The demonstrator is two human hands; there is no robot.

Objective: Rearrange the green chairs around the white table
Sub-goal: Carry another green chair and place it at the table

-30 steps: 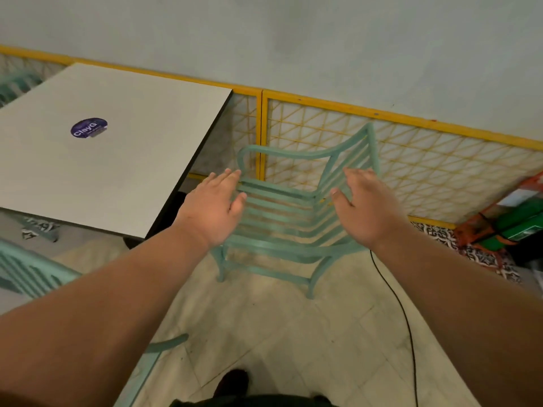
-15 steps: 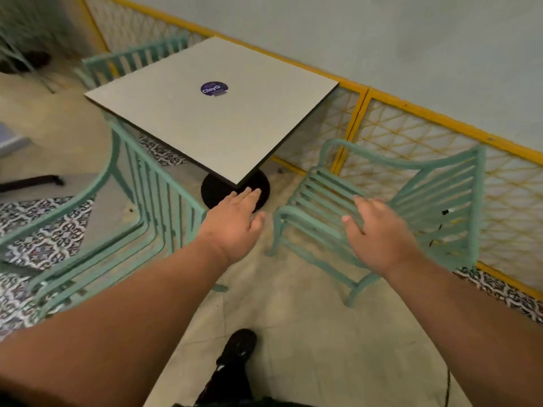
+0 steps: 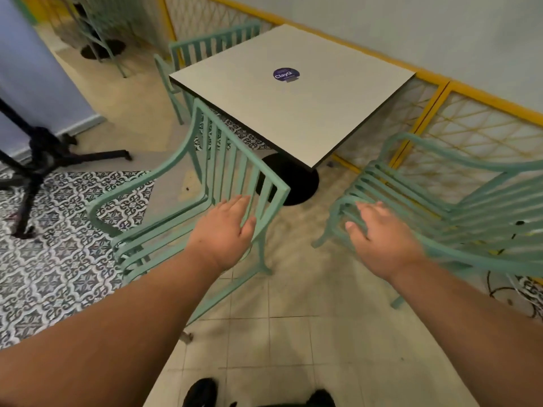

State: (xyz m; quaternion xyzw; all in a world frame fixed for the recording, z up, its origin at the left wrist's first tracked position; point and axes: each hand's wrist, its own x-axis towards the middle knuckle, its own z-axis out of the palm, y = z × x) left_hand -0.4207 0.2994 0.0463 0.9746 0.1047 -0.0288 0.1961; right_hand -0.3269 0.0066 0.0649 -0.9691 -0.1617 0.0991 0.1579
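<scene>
The white worktop (image 3: pixel 293 113) stands on a black round base (image 3: pixel 293 183), its far edge close to a yellow mesh fence (image 3: pixel 484 124). One green chair (image 3: pixel 242 145) has its slatted back right at the near-left edge; a second chair (image 3: pixel 411 195) sits by the fence on the right, a third chair (image 3: pixel 211 42) beyond the far corner. A black stand (image 3: pixel 38 151) spreads its legs on the left. The left hand (image 3: pixel 224 233) is at the slats, fingers straight and together – contact unclear; the right hand (image 3: pixel 382 239), blurred, fingers loosely spread, is over the second chair's seat. Bare floor (image 3: pixel 293 304) lies between the two chairs.
</scene>
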